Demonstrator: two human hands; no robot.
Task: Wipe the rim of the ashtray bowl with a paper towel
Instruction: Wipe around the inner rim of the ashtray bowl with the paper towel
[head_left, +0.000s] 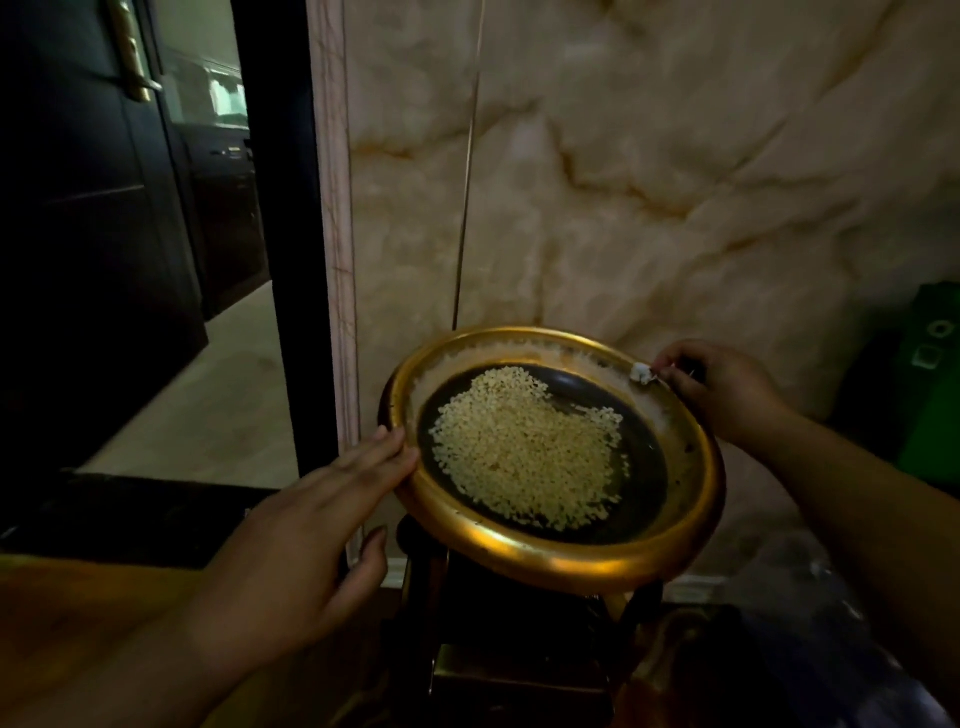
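Note:
A round gold ashtray bowl (524, 558) sits tilted on a dark stand, with pale gravel (524, 447) heaped in its black middle. My left hand (306, 540) lies flat against the bowl's left rim, fingers spread and holding nothing. My right hand (727, 389) is at the far right rim, fingers pinched on a small white wad of paper towel (640, 372) that touches the rim. A pale dusty film covers the far inner rim.
A marble wall (649, 182) rises right behind the bowl. A dark door frame (291, 260) and an open doorway lie to the left. A green bin (930, 384) stands at the right. The dark stand (519, 649) is below the bowl.

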